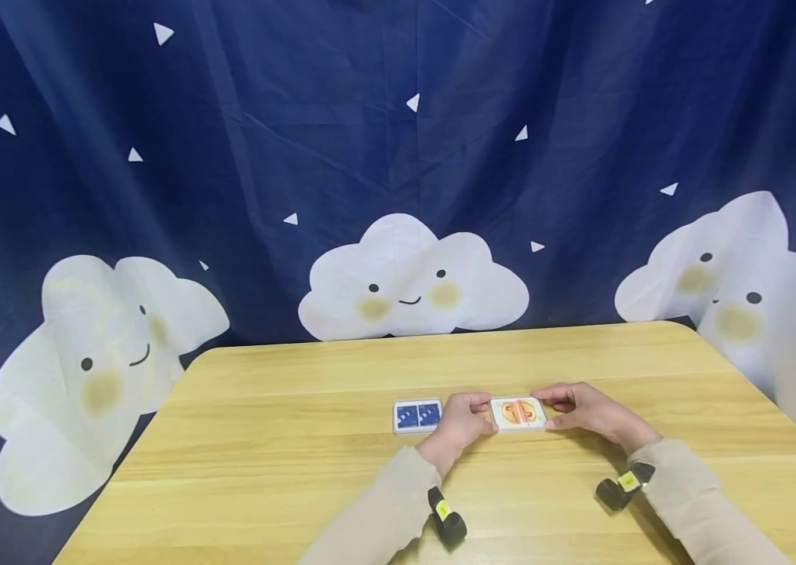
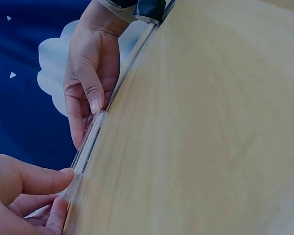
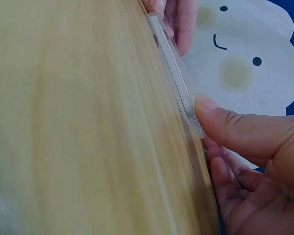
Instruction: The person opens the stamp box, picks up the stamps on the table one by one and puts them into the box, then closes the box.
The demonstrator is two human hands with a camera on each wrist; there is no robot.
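Note:
A flat clear plastic case (image 1: 518, 413) holds white cards with a round orange and yellow picture split in two halves. My left hand (image 1: 462, 424) pinches its left end between thumb and fingers. At the opposite end my right hand (image 1: 591, 411) grips it the same way. Both wrist views show the case edge-on, a thin clear slab (image 2: 90, 139) at the table's surface, with each thumb on its near edge. Left of my left hand lies a second clear case (image 1: 416, 416) with two dark blue cards, its right end partly hidden by that hand.
The cases are on a light wood table (image 1: 285, 463) with rounded far corners. Behind it hangs a dark blue curtain (image 1: 341, 118) printed with white smiling clouds and small triangles. A black strap with a yellow label (image 1: 443, 510) is at the left wrist, another at the right.

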